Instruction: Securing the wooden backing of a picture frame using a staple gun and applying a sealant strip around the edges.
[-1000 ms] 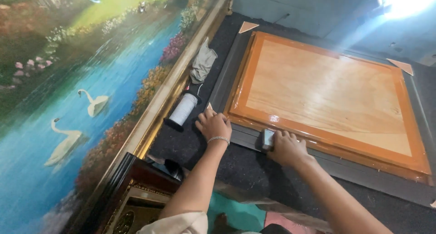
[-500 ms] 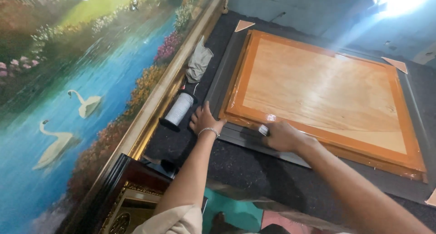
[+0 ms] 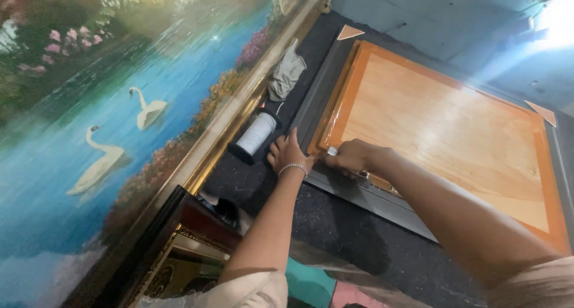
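The wooden board (image 3: 442, 128) lies flat in a grey frame (image 3: 365, 194) on the dark felt table (image 3: 359, 242), right of centre. Orange tape (image 3: 341, 92) already runs along the board's left and far edges and down its right side, glossy and slightly wrinkled; the near edge appears to be the section in hand, with the stretch under the right arm hidden, so how much remains cannot be judged fully.

The right hand (image 3: 353, 156) is closed around a small metal tool (image 3: 332, 152) at the board's near-left corner. The left hand (image 3: 287, 152) rests just beside it with fingers spread flat, pressing on the frame's corner.

The board is smooth, pale plywood with fine grain. Cardboard triangles (image 3: 349, 32) sit at the far corners. To the left lie a white roll (image 3: 255, 134) and a crumpled grey cloth (image 3: 286, 75), against the gilt frame (image 3: 239, 113) of a large swan painting (image 3: 107, 134).
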